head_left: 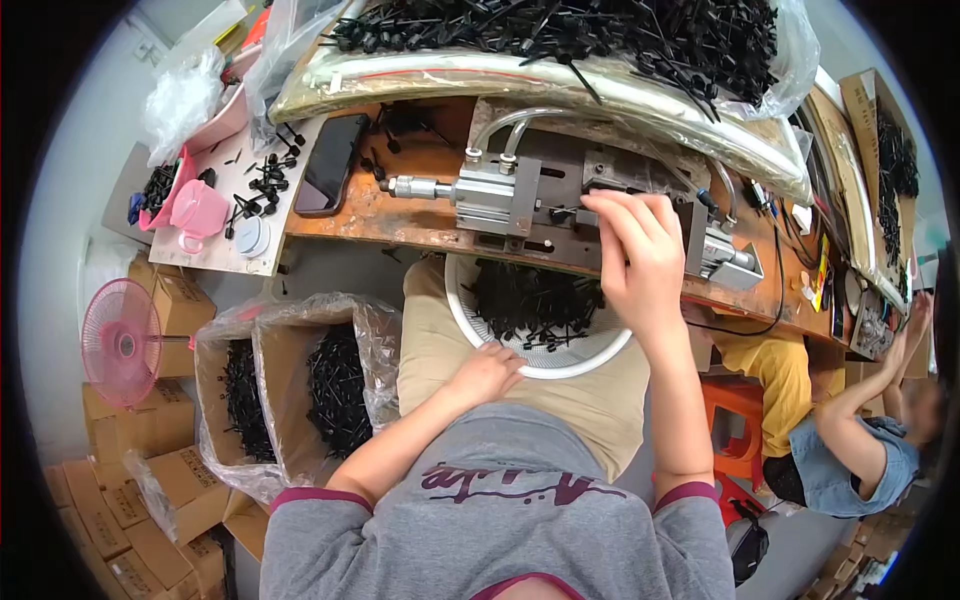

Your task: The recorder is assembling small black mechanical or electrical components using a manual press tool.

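Observation:
My right hand (645, 250) reaches over the metal clamping fixture (535, 195), thumb and fingertips closed at its middle. A small black plastic part (563, 214) sits at those fingertips, partly hidden by them. On its left the fixture carries a silver pneumatic cylinder (485, 197), and another cylinder (722, 250) lies to the right of my wrist. My left hand (485, 373) is closed over the near-left rim of a white plastic basket (575, 368) on my lap. Inside the basket lies a heap of black stemmed parts (535, 300).
A large pile of black parts (560, 30) lies in a plastic-lined tray behind the fixture. A phone (332, 165), loose parts and a pink cup (200, 210) are at left. Lined boxes (262, 370) and a pink fan (122, 343) stand below. Another person (850, 440) sits at right.

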Demonstrator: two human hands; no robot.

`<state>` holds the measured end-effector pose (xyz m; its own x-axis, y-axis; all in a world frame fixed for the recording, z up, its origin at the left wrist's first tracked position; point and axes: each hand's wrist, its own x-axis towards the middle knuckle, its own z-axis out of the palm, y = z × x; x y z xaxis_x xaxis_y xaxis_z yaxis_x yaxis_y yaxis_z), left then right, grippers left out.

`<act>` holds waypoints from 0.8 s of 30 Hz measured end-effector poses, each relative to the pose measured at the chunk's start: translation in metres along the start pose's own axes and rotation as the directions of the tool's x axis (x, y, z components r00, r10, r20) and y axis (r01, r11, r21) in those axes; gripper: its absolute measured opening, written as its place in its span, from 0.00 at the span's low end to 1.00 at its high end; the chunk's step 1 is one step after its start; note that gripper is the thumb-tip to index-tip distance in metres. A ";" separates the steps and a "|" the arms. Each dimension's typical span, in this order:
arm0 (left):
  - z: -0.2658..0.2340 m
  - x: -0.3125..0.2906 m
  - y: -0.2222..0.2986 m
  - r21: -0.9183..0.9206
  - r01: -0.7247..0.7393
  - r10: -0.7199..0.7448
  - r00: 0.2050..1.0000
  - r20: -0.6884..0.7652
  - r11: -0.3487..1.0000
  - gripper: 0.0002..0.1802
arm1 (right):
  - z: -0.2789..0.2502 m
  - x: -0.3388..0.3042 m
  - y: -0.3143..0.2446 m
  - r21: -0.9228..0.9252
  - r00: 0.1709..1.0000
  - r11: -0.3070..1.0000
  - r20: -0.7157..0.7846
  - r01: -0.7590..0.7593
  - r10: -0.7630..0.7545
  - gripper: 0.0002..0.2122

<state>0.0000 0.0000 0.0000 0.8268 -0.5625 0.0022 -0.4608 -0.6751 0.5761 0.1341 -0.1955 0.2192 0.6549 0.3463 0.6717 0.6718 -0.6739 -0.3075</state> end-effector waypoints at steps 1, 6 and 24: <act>-0.001 -0.002 -0.001 -0.023 -0.018 0.017 0.999 -0.048 1.000 0.15 | 0.001 0.006 0.003 -0.058 0.998 0.997 0.020 0.053 -0.052 0.11; -0.012 -0.014 0.010 -0.111 -0.008 -0.016 0.977 -0.210 0.994 0.15 | 0.011 0.004 0.004 -0.177 0.986 0.984 0.160 -0.007 0.036 0.08; -0.037 -0.008 0.027 -0.026 -0.169 0.160 0.965 -0.209 0.985 0.22 | 0.025 -0.002 -0.004 -0.285 0.973 0.949 0.145 -0.133 0.179 0.05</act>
<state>-0.0078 0.0037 0.0457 0.7914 -0.5507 0.2654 -0.5853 -0.5574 0.5888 0.1391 -0.1769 0.2021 0.8081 0.3108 0.5004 0.4523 -0.8716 -0.1891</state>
